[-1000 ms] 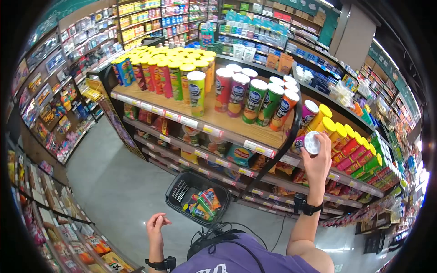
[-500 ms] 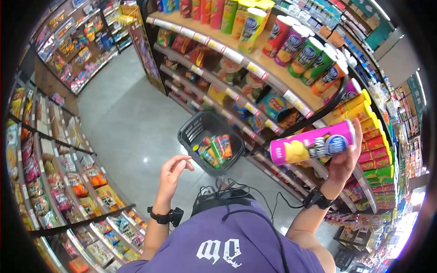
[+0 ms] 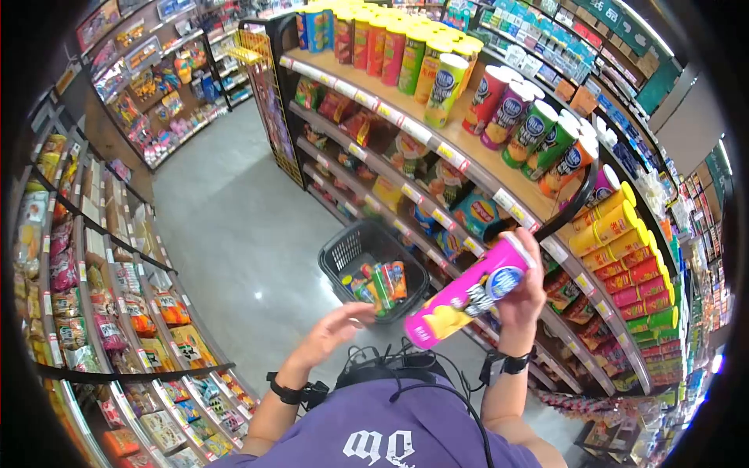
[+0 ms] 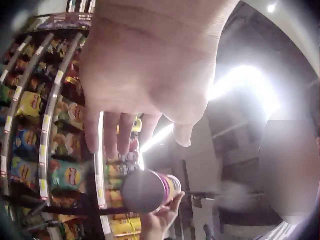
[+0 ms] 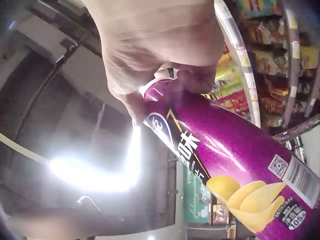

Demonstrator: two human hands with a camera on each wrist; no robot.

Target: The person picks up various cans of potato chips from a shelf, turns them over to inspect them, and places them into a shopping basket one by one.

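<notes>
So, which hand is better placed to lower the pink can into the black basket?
Right, probably. The right hand grips the pink can near its lid end, and the basket stands on the floor nearby. The left hand is open beside the can's bottom end and holds nothing.

Right hand (image 3: 521,290) raised (fingers curled), left hand (image 3: 334,332) outstretched

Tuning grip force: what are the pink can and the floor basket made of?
The pink can is likely a cardboard tube with a glossy printed wrap, going by its highlights and printed barcode. The basket is probably moulded black plastic, matte, with lattice walls.
</notes>
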